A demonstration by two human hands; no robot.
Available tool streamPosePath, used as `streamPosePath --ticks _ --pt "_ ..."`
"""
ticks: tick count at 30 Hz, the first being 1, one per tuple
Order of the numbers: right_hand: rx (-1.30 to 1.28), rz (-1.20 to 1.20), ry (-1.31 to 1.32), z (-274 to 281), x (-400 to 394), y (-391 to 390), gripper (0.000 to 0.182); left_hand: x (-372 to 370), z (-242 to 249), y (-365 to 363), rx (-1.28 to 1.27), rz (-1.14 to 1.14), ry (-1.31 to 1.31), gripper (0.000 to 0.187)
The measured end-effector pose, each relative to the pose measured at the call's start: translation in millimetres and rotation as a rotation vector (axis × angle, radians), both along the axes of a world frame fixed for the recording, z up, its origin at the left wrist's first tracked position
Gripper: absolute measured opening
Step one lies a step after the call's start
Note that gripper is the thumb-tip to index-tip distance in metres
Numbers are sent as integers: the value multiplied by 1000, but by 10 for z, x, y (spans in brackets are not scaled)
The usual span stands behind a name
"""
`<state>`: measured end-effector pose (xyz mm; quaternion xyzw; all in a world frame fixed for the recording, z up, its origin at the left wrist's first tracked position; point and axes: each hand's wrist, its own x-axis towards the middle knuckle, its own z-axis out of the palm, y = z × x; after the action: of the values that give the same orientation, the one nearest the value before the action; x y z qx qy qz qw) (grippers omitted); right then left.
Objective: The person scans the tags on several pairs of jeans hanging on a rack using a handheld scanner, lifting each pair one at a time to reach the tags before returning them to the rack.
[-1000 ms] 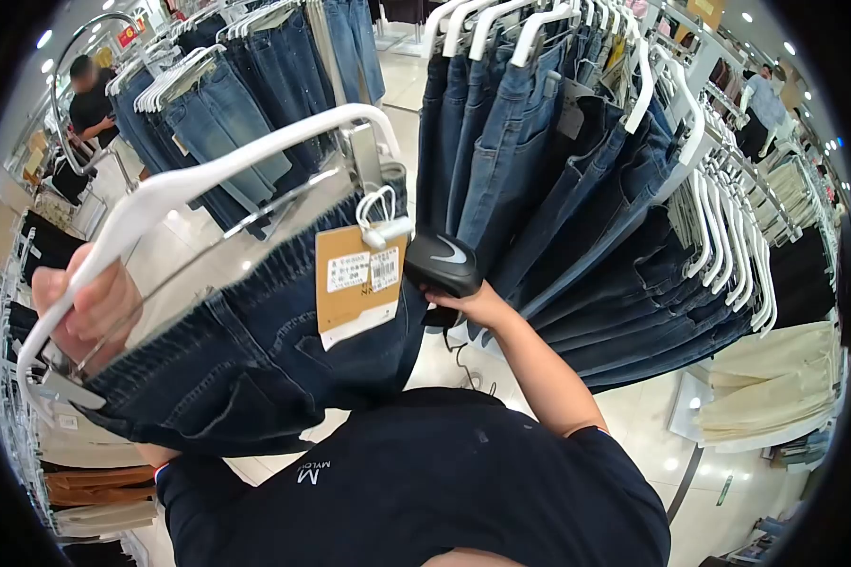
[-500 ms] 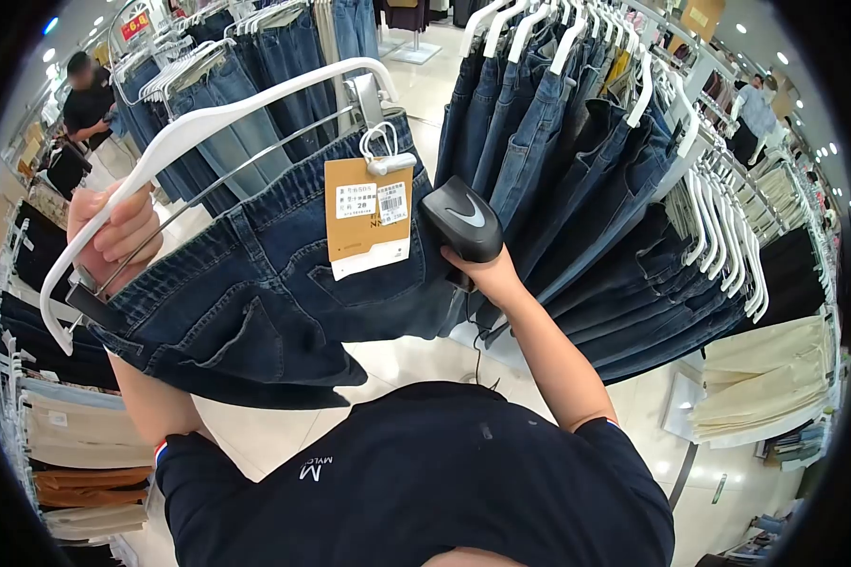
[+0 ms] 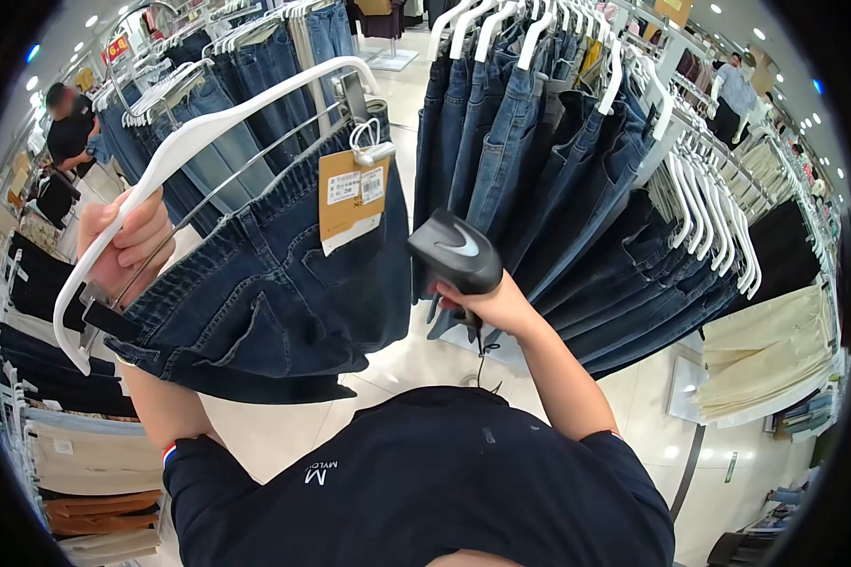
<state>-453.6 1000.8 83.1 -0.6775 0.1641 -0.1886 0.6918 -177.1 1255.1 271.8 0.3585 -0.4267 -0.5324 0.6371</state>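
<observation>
My left hand (image 3: 128, 241) is wrapped round a white hanger (image 3: 194, 132) near its left end. Dark blue jeans (image 3: 246, 293) hang tilted from the hanger's clips, with their back pockets facing me. A brown price tag (image 3: 352, 198) with white barcode labels hangs from the waistband, beside a white security tag (image 3: 374, 154) on a looped cord. In my right hand (image 3: 487, 300) is a black handheld barcode scanner (image 3: 456, 251), its head just right of the jeans and pointing up and left. The fingers close round its handle, and a cable (image 3: 483, 364) runs down from it.
Racks of jeans on white hangers (image 3: 529, 123) stand ahead and to the right. Another jeans rack (image 3: 227, 142) is at the far left, with a person (image 3: 71, 132) beside it. Folded cream trousers (image 3: 766, 354) lie at right, and folded clothes (image 3: 90, 458) at lower left.
The scanner has moved down and slightly left, away from the price tag's upper right. The tag has turned and shifted a little left and up. Both hands keep their hold.
</observation>
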Motion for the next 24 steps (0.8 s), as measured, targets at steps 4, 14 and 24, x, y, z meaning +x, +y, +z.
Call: streamPosePath --ticks 4,14,24 --pt "6 30 147 152 -77 114 26 -12 -31 -1 13 -2 1 23" --pt "35 -21 121 176 -119 215 22 -80 -35 11 37 -11 7 23" --pt "-1 -45 138 219 -159 312 16 -123 -52 48 49 27 -34 26"
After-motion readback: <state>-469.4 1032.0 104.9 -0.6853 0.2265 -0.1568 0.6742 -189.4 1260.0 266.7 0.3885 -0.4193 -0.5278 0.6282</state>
